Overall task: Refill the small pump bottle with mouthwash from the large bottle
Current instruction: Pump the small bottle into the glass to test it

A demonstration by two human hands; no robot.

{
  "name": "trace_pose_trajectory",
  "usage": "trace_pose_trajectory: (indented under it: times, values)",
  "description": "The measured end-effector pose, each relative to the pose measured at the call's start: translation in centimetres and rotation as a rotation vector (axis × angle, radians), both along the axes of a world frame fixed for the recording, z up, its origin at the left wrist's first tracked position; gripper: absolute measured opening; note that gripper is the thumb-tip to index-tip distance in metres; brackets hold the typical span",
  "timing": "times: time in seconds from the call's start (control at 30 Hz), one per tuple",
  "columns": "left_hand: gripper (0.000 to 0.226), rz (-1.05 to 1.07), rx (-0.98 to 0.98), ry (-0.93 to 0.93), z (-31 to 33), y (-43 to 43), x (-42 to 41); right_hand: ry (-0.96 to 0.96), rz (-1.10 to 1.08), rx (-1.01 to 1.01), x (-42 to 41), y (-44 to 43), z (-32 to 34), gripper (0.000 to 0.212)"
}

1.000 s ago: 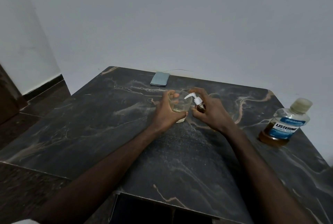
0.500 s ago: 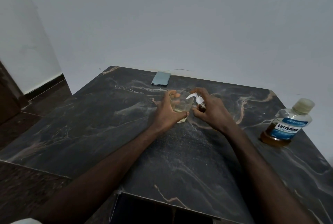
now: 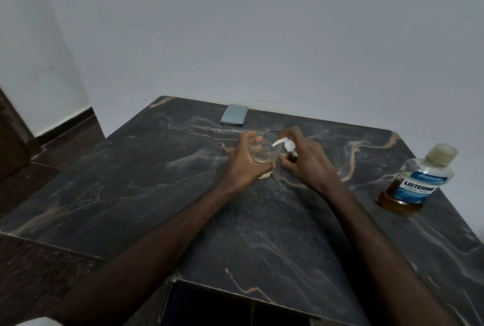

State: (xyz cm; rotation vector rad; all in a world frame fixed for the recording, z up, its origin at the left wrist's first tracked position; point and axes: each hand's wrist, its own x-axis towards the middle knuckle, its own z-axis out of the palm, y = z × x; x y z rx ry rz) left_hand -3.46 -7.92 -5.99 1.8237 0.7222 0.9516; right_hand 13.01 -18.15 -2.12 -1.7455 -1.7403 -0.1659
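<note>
- Left hand (image 3: 245, 165) fingers (image 3: 255, 139) wrapped around a clear glass tumbler (image 3: 264, 154), gripping it as in the earlier frames; pale yellowish liquid pooled in its bottom.
- Right hand (image 3: 306, 159) fingers closed around the small pump bottle (image 3: 291, 152), index finger on top of the white plastic pump head, spout aimed over the tumbler's rim; grip unchanged from half a second ago, both hands barely shifted.
- Dark amber body of the small bottle mostly hidden in the palm; sits near the middle of the tabletop (image 3: 183, 194), toward the far edge.
- Tabletop of dark polished marble with tan and white veins, rounded far corners.
- Large bottle (image 3: 416, 181) upright near the right edge, well apart from the hands: clear plastic, blue label, pale ribbed cap on, amber liquid low inside.
- Flat grey-blue phone (image 3: 234, 114) at the far edge, thin wire behind it.
</note>
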Motion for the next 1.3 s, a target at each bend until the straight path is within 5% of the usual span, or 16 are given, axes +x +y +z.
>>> trace_pose_trajectory:
  times: [0.27,0.5,0.73,1.07,1.3]
  values:
    - [0.088,0.004,0.002,-0.003,0.00,-0.07,0.01,0.018,-0.037,0.004,-0.40,-0.07,0.25,0.060]
    - [0.089,-0.001,-0.006,-0.005,-0.04,-0.08,-0.06,-0.081,-0.064,-0.004,-0.47,-0.06,0.06,0.041]
    - [0.090,-0.004,-0.005,0.001,0.01,-0.10,-0.06,-0.083,-0.107,-0.012,-0.28,-0.12,0.37,0.062]
    - [0.090,-0.013,-0.020,-0.008,0.12,-0.14,-0.04,-0.086,-0.088,0.011,-0.53,-0.27,0.40,0.041]
    - [0.090,-0.012,-0.029,-0.012,0.17,-0.26,-0.06,-0.111,-0.119,-0.003,-0.59,0.02,0.27,0.061]
